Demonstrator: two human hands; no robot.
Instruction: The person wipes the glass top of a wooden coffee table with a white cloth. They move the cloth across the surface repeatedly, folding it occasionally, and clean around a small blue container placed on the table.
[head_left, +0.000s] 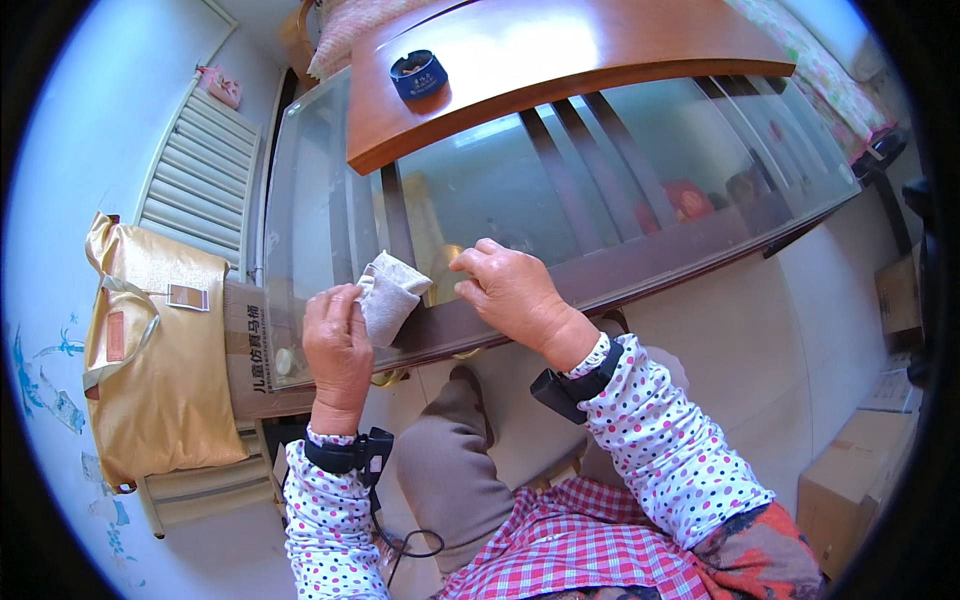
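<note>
A small folded cloth (388, 307), grey with a pale lining, is gripped between the thumb and fingers of my left hand (335, 337). It is held over the front left part of the glass-topped coffee table (480, 202). To the right of the cloth, my right hand (510, 289) hovers above the table's front edge. Its fingers are bent, with a gap between thumb and forefinger and nothing visible in it. Both forearms wear polka-dot sleeves and black wrist straps.
A blue ashtray (418, 75) stands on the raised wooden top (480, 97). At left, a gold bag (169, 352) sits before a cardboard box (259, 352) and a white radiator (202, 165). More cardboard boxes (847, 480) are on the right. Red items show beneath the glass.
</note>
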